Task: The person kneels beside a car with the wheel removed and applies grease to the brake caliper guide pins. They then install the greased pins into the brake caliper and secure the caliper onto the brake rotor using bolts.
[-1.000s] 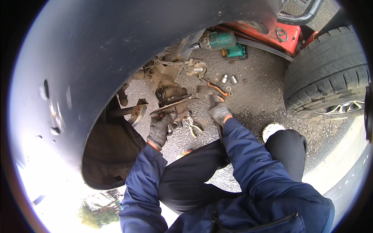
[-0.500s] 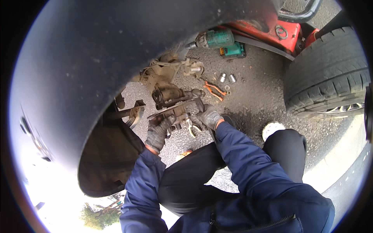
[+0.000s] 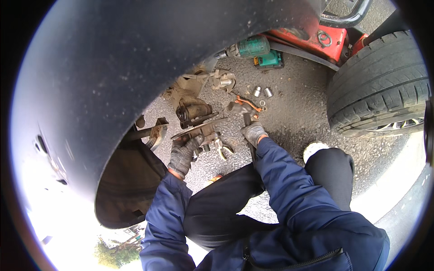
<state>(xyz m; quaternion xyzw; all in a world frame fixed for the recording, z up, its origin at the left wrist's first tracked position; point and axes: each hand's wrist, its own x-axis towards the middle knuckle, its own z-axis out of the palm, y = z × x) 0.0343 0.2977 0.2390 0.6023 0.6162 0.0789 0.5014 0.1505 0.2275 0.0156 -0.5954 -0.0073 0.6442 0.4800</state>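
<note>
My left hand point(image 3: 183, 156), in a grey knit glove, is closed on a rusty metal wheel hub point(image 3: 197, 132) with a flat flange. My gloved right hand point(image 3: 254, 132) grips the dark handle of a hammer. The hammer's head point(image 3: 240, 107) is up and to the right of the hub, apart from it, and partly covers the orange-handled pliers point(image 3: 257, 108) on the ground. A silver tool with two curved ends point(image 3: 222, 148) shows just below the hub. Beyond the hub is a dirty, rusty axle part point(image 3: 192, 108) under the car.
A dark car fender point(image 3: 113, 63) arches over the left and top. On the asphalt lie two silver sockets point(image 3: 268, 92), a small ring point(image 3: 262, 103) and a green cordless impact wrench point(image 3: 251, 46). A red jack point(image 3: 332, 43) and a tire point(image 3: 377, 88) stand at right.
My right hand has moved slightly right with the hammer, whose head has come away from the hub's right edge. My left hand keeps its hold on the hub.
</note>
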